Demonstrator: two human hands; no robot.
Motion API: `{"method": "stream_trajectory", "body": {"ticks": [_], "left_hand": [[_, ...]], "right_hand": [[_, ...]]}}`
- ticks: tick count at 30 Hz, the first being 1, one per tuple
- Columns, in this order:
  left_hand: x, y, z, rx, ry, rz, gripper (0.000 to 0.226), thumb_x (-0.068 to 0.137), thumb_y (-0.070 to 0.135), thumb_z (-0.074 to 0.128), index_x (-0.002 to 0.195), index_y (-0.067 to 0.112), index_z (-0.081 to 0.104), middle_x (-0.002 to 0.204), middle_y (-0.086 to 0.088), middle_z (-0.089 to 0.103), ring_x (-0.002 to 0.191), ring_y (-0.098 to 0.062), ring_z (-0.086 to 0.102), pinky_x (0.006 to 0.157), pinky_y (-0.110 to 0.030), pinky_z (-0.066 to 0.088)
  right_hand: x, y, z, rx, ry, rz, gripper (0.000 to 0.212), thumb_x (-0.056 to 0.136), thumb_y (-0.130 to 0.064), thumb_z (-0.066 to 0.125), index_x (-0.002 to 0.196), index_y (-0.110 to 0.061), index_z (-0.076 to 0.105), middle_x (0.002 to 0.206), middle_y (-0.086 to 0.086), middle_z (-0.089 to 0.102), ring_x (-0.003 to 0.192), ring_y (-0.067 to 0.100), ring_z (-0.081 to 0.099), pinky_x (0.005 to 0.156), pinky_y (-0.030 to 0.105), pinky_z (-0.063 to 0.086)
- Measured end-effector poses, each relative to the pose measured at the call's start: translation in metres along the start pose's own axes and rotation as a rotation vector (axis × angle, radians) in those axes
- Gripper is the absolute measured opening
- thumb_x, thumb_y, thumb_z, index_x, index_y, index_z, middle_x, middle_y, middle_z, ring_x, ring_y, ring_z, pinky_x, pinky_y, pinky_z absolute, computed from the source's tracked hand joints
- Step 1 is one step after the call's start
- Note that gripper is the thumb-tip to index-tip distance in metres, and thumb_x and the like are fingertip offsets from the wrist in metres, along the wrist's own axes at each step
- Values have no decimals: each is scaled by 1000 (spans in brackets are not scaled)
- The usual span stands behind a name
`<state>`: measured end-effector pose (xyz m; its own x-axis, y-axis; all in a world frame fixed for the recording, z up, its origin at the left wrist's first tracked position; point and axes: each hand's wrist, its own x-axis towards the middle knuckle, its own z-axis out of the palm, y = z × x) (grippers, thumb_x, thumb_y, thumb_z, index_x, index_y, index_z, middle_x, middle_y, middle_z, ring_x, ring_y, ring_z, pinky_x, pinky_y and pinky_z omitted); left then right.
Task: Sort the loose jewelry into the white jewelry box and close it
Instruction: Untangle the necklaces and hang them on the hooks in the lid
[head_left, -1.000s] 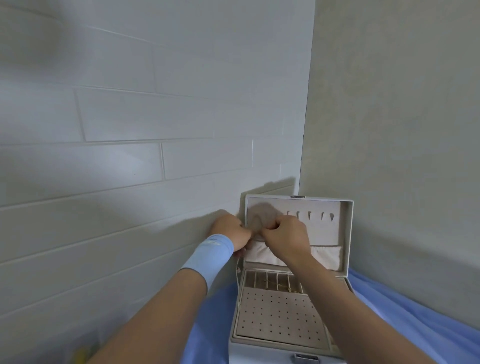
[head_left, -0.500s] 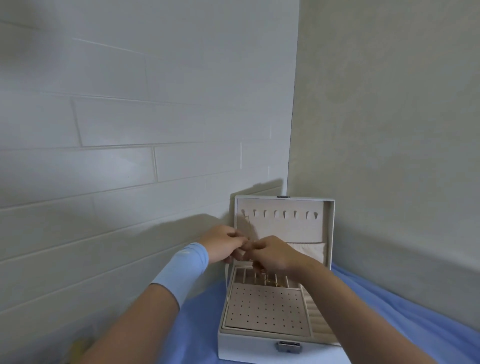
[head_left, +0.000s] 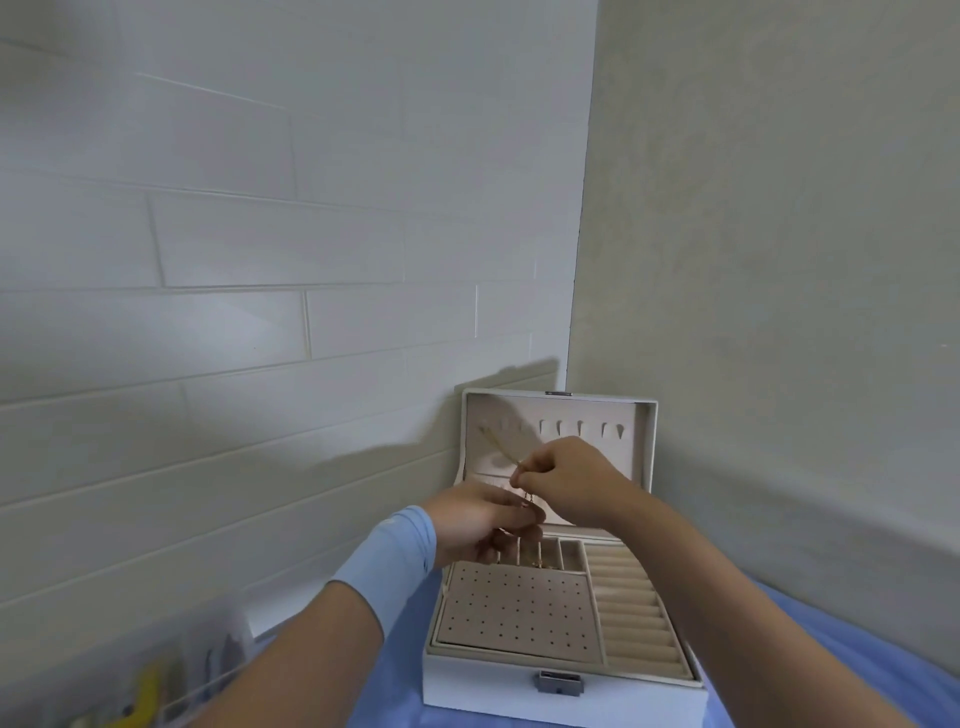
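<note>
Head view shows us one white jewelry box (head_left: 519, 693) open on the blue cloth (head_left: 831, 649) in the wall corner, lid (head_left: 640, 452) upright, beige lining split into a perforated panel (head_left: 517, 610), ring rolls (head_left: 636, 618) on the right and narrow slots behind. One thin gold chain (head_left: 500, 448) slants from the left of the lid's hook row (head_left: 579, 427), where we count five hooks plainly, down to our right hand (head_left: 571, 486), which pinches it between thumb and fingertips. Our left hand (head_left: 472, 525) sits just beneath, fingers curled by the chain's dangling end; we cannot tell whether it grips
</note>
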<state>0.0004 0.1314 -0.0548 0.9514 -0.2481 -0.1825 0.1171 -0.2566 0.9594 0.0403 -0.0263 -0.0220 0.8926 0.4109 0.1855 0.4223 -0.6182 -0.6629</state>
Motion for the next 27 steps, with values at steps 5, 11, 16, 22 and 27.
{"method": "stream_trajectory", "body": {"ticks": [5, 11, 16, 22, 27], "left_hand": [[-4, 8, -1, 187, 162, 96, 18, 92, 34, 64, 93, 19, 74, 86, -2, 75, 63, -12, 59, 58, -23, 44], [-1, 16, -3, 225, 294, 165, 16, 92, 36, 65, 98, 26, 76, 92, -4, 76, 72, -8, 67, 62, -18, 51], [6, 23, -11, 439, 382, 159, 24, 95, 39, 56, 104, 23, 71, 89, 0, 73, 71, -11, 67, 59, -18, 47], [21, 14, -21, 844, 420, 110, 27, 95, 26, 47, 112, 28, 68, 113, 2, 69, 102, -22, 64, 92, -37, 51], [33, 2, -19, 1110, 525, 236, 29, 95, 19, 47, 117, 26, 66, 124, 3, 62, 106, -24, 61, 88, -35, 50]], "right_hand": [[-7, 7, 3, 134, -131, 107, 24, 87, -26, 56, 80, -10, 73, 79, 6, 69, 66, 13, 54, 63, 27, 43], [-17, 14, 21, 37, -234, 81, 17, 90, -26, 66, 87, -11, 75, 76, 6, 67, 63, 12, 54, 61, 22, 44], [-4, 11, 4, 44, -76, 108, 19, 95, -21, 65, 82, -13, 77, 73, 0, 76, 53, 12, 65, 53, 18, 49], [17, -3, -12, 59, 184, 34, 24, 94, -18, 64, 76, -8, 77, 71, -3, 76, 50, 9, 68, 52, 18, 52], [38, -2, -11, 50, 288, -21, 22, 93, -17, 64, 78, -8, 77, 66, -1, 74, 44, -1, 61, 47, 6, 41]]}}
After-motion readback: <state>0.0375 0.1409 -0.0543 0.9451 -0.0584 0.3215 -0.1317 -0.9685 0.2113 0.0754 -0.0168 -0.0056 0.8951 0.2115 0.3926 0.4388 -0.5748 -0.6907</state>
